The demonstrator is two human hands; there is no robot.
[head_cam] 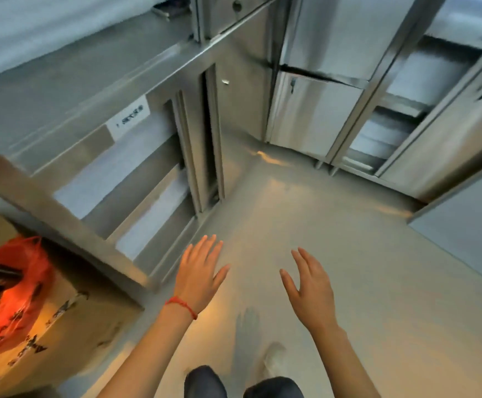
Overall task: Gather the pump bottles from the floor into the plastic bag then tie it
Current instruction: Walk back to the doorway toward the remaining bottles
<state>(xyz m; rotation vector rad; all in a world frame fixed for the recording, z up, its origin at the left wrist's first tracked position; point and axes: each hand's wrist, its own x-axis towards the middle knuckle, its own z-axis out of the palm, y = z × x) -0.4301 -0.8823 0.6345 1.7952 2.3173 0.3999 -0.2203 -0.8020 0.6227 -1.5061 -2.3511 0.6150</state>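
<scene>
Both hands empty, fingers spread, palms down over the grey floor point(334, 254) at lower centre: left hand point(199, 275), right hand point(310, 291). Red plastic bag point(13, 294) lower left.

A cardboard box point(61, 334) stands on the grey floor point(348, 282).

left hand point(199, 278) and right hand point(310, 288) outstretched, apart, fingers point(209, 248) spread, empty

1. Cardboard box point(61, 334) on floor point(348, 282) at near left, plastic bag point(13, 297) on top of it.
2. Shelving unit point(96, 133) behind box, along left.
3. Cabinets point(320, 110) ahead and right.
</scene>
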